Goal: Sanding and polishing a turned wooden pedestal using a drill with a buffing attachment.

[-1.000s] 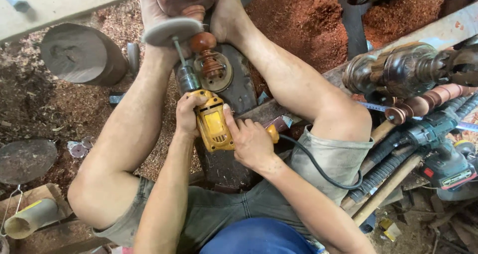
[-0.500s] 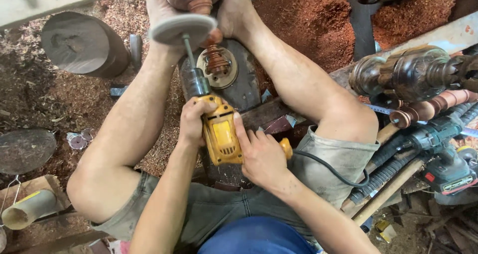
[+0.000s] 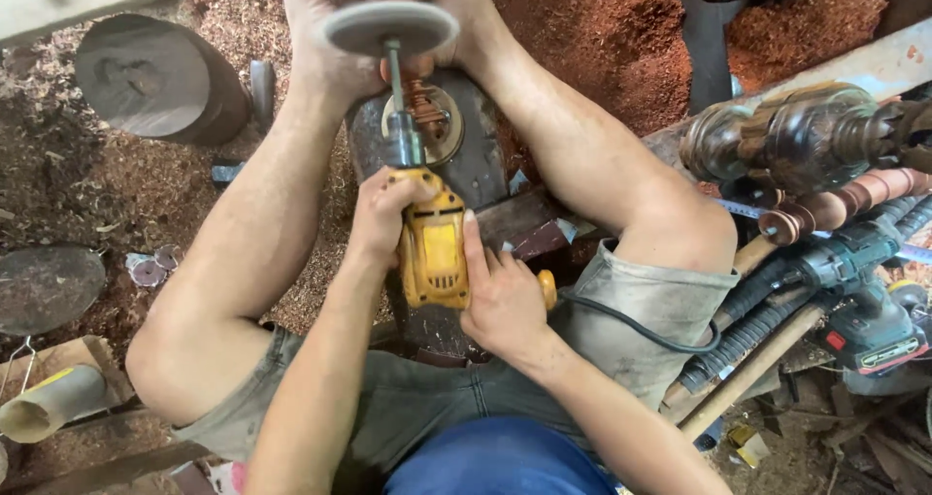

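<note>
My left hand (image 3: 381,218) wraps the front of the yellow drill (image 3: 434,252), fingers closed round its ribbed plastic body just behind the steel chuck (image 3: 404,148). My right hand (image 3: 502,296) grips the rear handle, fingers curled shut on it, thumb lying along the casing. A black rubber cord (image 3: 631,325) loops from the handle over my right thigh. From the chuck a thin metal shaft rises to a flat, round, grey disc (image 3: 389,26), its face looking matt and slightly fuzzy. The disc sits against a turned piece of reddish-brown wood (image 3: 419,102), ringed and beaded, which my 2 bare feet clamp at the top of the view; most of the piece is hidden behind the disc. Under it lies a round brass-coloured plate (image 3: 445,131) on dark worn metal. Fine red sawdust (image 3: 582,29) heaps beyond my right leg, coarser pale shavings to my left. A dark, glossy carved spindle (image 3: 786,141) lies to my right.
</note>
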